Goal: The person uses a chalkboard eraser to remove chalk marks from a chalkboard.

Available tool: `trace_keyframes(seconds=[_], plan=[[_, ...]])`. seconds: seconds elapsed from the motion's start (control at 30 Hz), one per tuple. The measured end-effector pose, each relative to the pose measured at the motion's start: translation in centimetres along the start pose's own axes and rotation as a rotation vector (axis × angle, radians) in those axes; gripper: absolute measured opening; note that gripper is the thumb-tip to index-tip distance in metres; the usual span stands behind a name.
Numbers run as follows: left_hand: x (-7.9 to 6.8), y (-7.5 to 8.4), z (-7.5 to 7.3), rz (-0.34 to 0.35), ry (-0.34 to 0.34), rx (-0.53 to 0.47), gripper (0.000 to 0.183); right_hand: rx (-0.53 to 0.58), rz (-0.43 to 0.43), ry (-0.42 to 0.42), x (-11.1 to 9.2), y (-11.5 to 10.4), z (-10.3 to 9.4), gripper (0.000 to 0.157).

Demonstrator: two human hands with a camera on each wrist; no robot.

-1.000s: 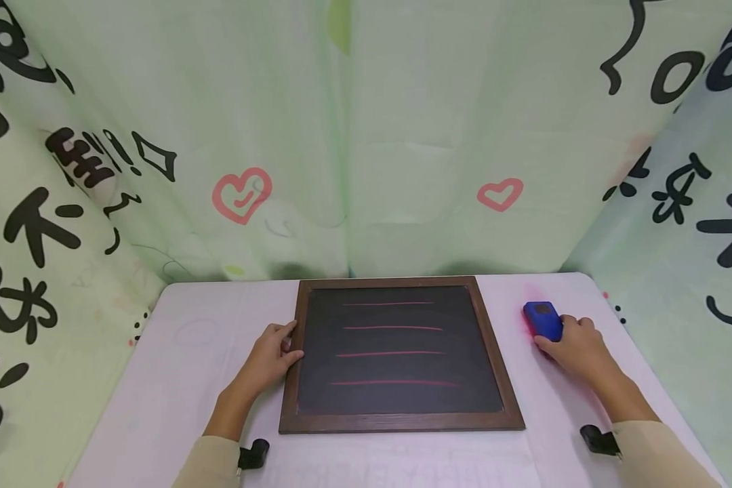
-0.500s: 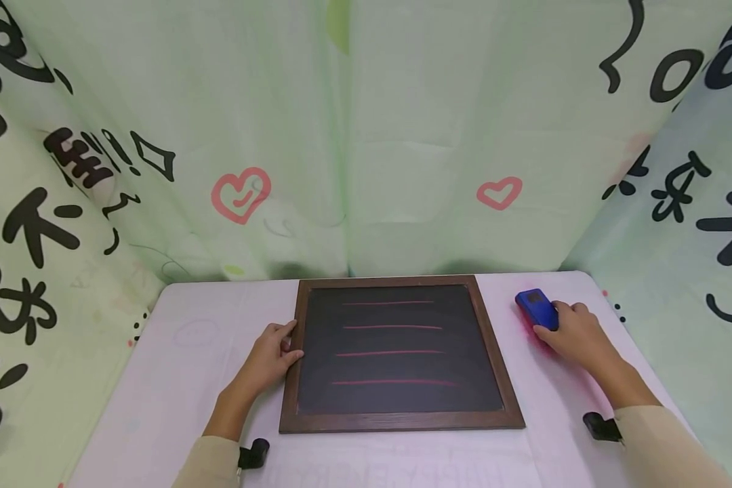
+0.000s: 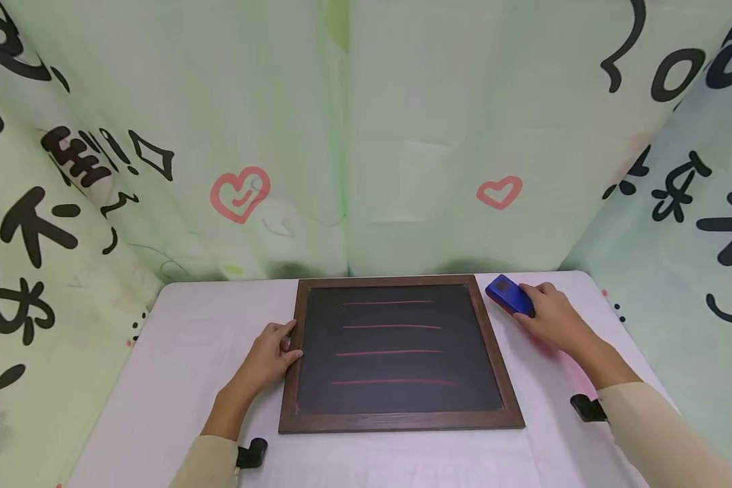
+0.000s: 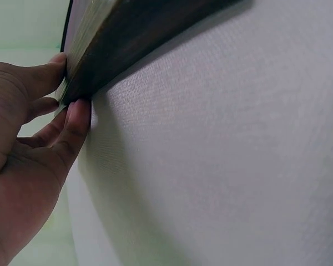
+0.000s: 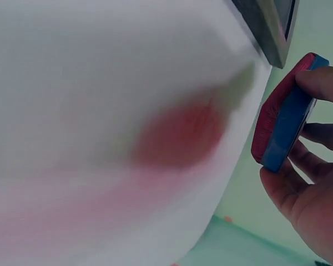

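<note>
A wood-framed chalkboard [image 3: 396, 352] with several red chalk lines lies flat on the pink-white table [image 3: 189, 366]. My left hand [image 3: 271, 356] rests at its left frame edge, thumb and fingers pinching the frame [image 4: 100, 50]. My right hand [image 3: 549, 318] grips a blue eraser [image 3: 509, 295] with a red-stained felt face [image 5: 269, 124], lifted off the table just beyond the board's upper right corner [image 5: 272, 33].
Red chalk dust smears the table [image 5: 177, 130] to the right of the board. Patterned green curtains [image 3: 366, 135] close in the table at the back and both sides. Black wrist-camera mounts [image 3: 253, 453] show near the front edge.
My right hand has lifted the blue eraser and carried it left and away, from the table's right side toward the board's upper right corner. The left hand has stayed still.
</note>
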State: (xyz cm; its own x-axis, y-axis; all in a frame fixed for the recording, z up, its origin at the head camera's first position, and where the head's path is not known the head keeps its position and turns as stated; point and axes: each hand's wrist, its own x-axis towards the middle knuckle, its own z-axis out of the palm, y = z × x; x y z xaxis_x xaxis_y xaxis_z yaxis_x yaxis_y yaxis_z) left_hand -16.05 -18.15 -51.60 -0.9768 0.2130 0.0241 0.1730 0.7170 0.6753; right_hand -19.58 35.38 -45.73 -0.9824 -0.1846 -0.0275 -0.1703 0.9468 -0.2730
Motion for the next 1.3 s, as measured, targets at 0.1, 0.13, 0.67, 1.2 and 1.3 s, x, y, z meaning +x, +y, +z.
trace_keyframes(seconds=[0.1, 0.13, 0.67, 1.2, 1.3], plan=[[0.0, 0.1, 0.0, -0.005, -0.009, 0.001, 0.064, 0.002, -0.056, 0.009, 0.7, -0.7, -0.1, 0.067], [0.0, 0.0, 0.0, -0.003, -0.010, 0.002, 0.064, 0.001, -0.072, 0.007, 0.9, -1.0, 0.0, 0.066], [-0.1, -0.1, -0.1, -0.010, -0.002, 0.003, 0.066, -0.019, -0.195, -0.076, 3.3, -4.4, 0.4, 0.057], [-0.1, 0.1, -0.1, -0.005, 0.000, -0.019, 0.066, -0.026, -0.236, -0.082, 5.4, -7.0, 2.1, 0.055], [0.0, 0.0, -0.1, -0.010, -0.004, -0.020, 0.066, -0.031, -0.236, -0.079, 5.5, -7.2, 2.3, 0.055]])
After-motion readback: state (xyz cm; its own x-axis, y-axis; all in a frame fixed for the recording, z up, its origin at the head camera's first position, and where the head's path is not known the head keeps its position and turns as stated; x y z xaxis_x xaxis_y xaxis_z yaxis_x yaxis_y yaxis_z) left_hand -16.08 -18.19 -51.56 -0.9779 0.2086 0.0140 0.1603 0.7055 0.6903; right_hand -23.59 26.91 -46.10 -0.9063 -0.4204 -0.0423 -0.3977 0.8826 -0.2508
